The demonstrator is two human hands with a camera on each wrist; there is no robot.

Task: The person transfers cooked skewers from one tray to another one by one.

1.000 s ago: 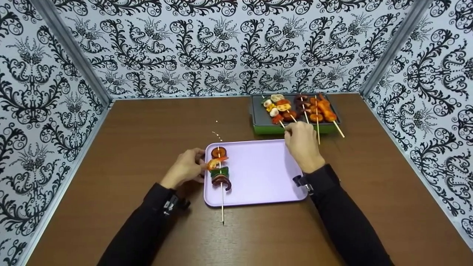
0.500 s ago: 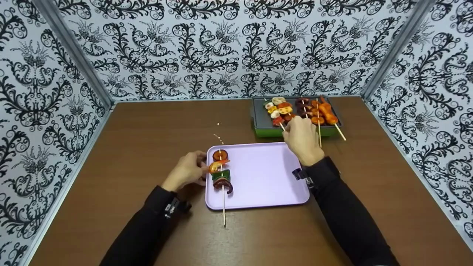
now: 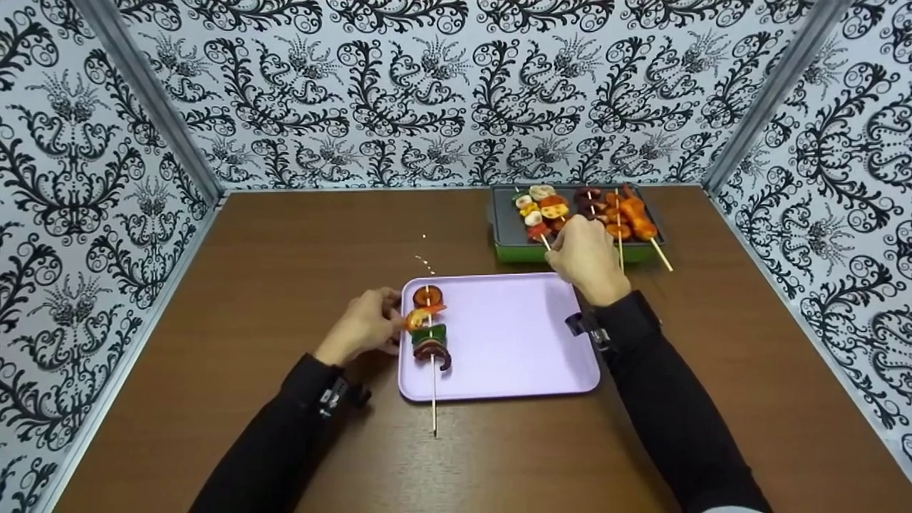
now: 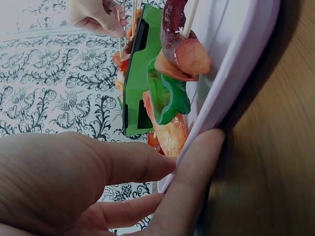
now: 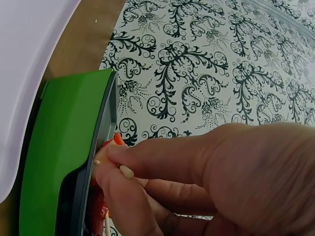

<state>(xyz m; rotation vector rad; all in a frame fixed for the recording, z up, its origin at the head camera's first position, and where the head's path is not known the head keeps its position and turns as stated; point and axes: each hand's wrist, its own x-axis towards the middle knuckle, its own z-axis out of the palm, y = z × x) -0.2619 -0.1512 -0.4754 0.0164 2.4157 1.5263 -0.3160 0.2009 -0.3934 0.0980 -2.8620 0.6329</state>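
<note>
My left hand (image 3: 363, 322) pinches the left rim of a lilac tray (image 3: 520, 335), with the thumb above and a finger below in the left wrist view. On the tray's left side lies a skewer (image 3: 429, 333) bearing a shrimp, green pepper and a tentacle piece; its stick overhangs the front edge. My right hand (image 3: 588, 260) is at the front edge of a green grill (image 3: 516, 254). Thumb and index finger pinch the stick of the leftmost skewer (image 3: 533, 217), with white, yellow and red pieces; the stick's end (image 5: 126, 171) pokes out between them.
Several other skewers (image 3: 641, 226) lie on the grill's grey top, some sticks jutting over its front. Small pale specks (image 3: 425, 263) mark the brown table (image 3: 306, 242) behind the tray. Patterned walls (image 3: 442, 107) enclose the back and sides.
My right hand has shifted slightly farther over the grill, covering more of the neighbouring skewer's stick. The left hand stays on the tray rim. The head view has shifted a little.
</note>
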